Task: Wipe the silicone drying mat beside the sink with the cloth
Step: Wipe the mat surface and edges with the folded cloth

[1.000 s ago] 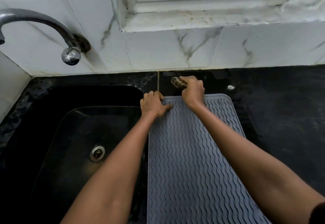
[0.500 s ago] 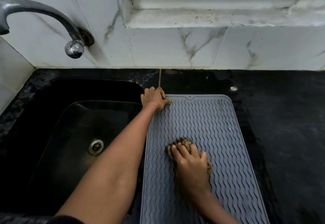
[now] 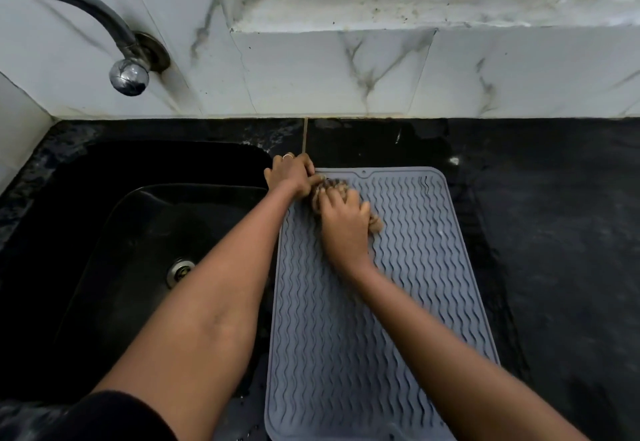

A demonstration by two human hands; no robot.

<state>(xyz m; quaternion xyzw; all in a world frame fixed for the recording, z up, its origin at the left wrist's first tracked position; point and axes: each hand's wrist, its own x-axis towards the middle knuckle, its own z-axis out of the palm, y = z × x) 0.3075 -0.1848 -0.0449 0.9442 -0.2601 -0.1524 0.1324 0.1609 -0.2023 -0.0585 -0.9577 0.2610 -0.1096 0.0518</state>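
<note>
Black stone forms the table (image 3: 554, 232), with white marble-veined tiles (image 3: 311, 73) on the wall behind and a stained ledge (image 3: 415, 14) above them.

Right hand (image 3: 344, 224): lies palm down on the far left part of the mat, fingers curled over a bunched brown cloth (image 3: 375, 222) and pressing it against the ribs. Cloth shows past the fingertips and on the thumb side of the hand; the outline is slightly blurred.

Left hand (image 3: 291, 175): grasping the far left corner of the mat, fingers curled at the edge, thumb lying on the mat surface and touching the cloth. A ring is visible on one finger. A dark sleeve (image 3: 114, 416) shows at the lower left of the frame.

Silicone drying mat (image 3: 346, 354): grey, rectangular, rounded corners, wavy raised ribs. It lies flat on the table just right of the sink. Long axis runs from the near edge of the table toward the wall; the wavy ribs run along the same line. The far short edge carries a small notch with a hole at its middle and stops short of the wall.

Sink (image 3: 104, 232): black, sunk into the table, touching or nearly touching the left edge of the mat; a metal drain (image 3: 180, 270) sits in its floor. A curved metal tap (image 3: 104, 24) comes out of the wall tiles above it.

Table surface around the far end of the mat looks wet and glossy.
</note>
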